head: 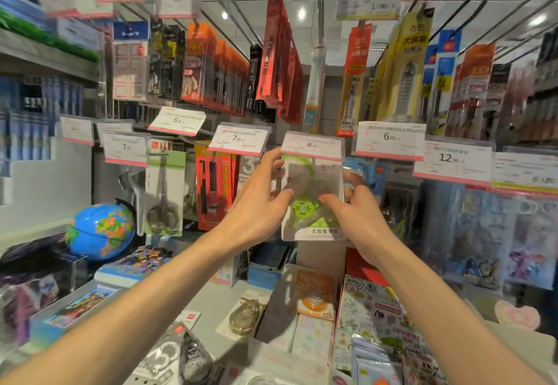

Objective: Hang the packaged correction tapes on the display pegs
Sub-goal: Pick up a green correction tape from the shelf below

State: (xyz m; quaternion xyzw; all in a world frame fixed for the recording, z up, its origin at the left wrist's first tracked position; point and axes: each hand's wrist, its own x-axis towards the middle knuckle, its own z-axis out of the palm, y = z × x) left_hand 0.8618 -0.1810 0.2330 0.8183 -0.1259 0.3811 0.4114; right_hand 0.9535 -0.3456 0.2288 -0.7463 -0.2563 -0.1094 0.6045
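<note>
the display wall [329, 107] of pegs carries hanging packs of pens and stationery, with price tags along the front. on the worktop [211, 300] below lie a blue globe [101, 230], sticker packs and an orange correction tape pack [315, 294]. the green correction tape pack [312, 200] is held up just under the price tag marked 8 [312, 145]. the left hand [259, 203] pinches its left edge, the right hand [356, 212] grips its right edge, fingers over the front.
</note>
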